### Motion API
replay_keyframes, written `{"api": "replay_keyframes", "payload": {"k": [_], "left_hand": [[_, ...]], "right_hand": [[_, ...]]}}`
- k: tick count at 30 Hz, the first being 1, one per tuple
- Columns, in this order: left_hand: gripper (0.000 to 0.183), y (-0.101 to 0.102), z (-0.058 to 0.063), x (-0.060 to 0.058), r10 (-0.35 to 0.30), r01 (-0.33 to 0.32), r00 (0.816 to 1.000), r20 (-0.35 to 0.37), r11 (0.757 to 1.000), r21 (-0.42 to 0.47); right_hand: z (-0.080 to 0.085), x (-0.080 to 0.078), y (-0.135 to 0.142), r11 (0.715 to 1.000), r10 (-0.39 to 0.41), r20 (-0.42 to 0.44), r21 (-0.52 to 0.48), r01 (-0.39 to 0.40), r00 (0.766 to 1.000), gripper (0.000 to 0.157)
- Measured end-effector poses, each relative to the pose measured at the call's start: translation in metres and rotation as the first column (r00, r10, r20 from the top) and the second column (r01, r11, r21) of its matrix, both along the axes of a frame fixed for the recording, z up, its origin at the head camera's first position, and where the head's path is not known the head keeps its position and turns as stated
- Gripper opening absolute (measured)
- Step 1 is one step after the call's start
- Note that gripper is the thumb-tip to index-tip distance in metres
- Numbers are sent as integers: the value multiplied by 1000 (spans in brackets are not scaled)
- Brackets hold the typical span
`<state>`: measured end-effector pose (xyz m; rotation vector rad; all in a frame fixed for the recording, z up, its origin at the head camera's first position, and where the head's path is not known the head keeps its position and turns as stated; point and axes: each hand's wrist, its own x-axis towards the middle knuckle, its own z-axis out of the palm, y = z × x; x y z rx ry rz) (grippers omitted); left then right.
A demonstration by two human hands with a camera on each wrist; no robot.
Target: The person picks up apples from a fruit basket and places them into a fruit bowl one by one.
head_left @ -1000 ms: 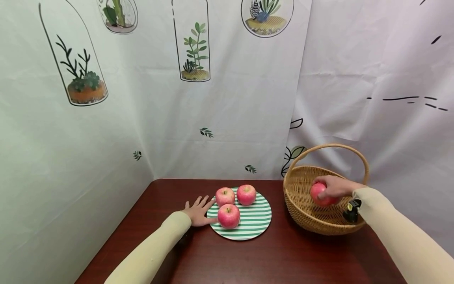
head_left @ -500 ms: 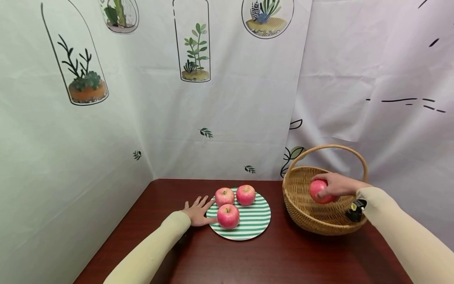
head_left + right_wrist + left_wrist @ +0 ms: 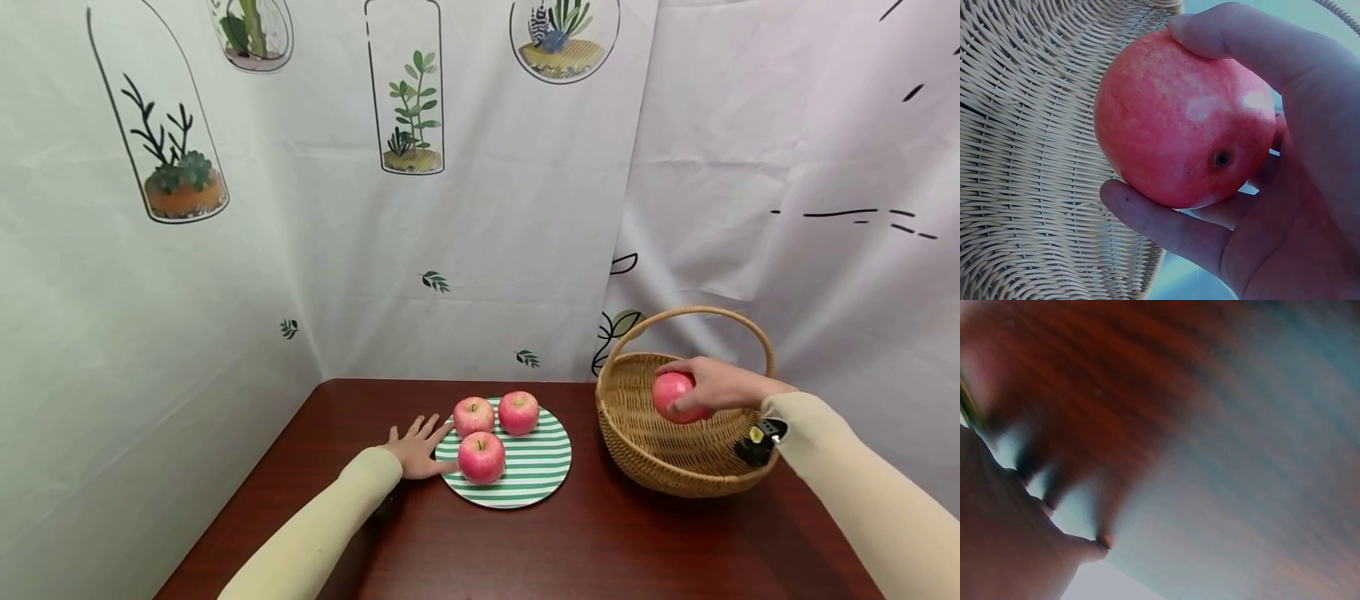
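My right hand [image 3: 708,385] grips a red apple [image 3: 672,395] over the wicker basket [image 3: 652,479]. In the right wrist view, thumb and fingers curve round the apple [image 3: 1172,125], and its dark end pit shows. To the left, my left hand [image 3: 417,450] lies with fingers spread at the left edge of a green-and-white striped round plate [image 3: 536,471]. Three more apples stand on that plate: one in front [image 3: 482,457], one behind it [image 3: 473,416], one at the back [image 3: 518,413]. The left wrist view is blurred but shows the left hand [image 3: 1010,531] against the tabletop.
The basket's tall arched handle [image 3: 701,310] rises above the right hand. A dark red-brown table [image 3: 465,550] carries plate and basket. White cloth [image 3: 487,233] with plant prints hangs close behind the table and along its left side.
The right hand has lifted the apple a little higher in the basket, its wrist shifting up and to the right. My left hand and the apples on the plate stay in place.
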<state>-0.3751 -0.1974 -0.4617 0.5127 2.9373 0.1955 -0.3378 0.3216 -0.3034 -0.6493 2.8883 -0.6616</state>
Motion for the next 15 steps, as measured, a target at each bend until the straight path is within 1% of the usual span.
{"api": "replay_keyframes", "payload": {"k": [3,6,11,15], "left_hand": [[101,0,1,1,5,-5,1000,1,1000,-7],[103,0,-1,-1,2,-2,1000,4,1000,-13],[106,-2,-13,-9,4,-4,1000,-10,1000,-5],[102,-2,-11,-10,8,-8,1000,-10,1000,2]], "right_hand": [[1,2,0,1000,-2,13,-12,2,1000,76],[2,5,0,1000,6,19,-17,-6,1000,76],[7,11,-3,999,28,15,-29,-27,1000,76],[12,15,-5,998,38,10,-42,-37,999,75]]}}
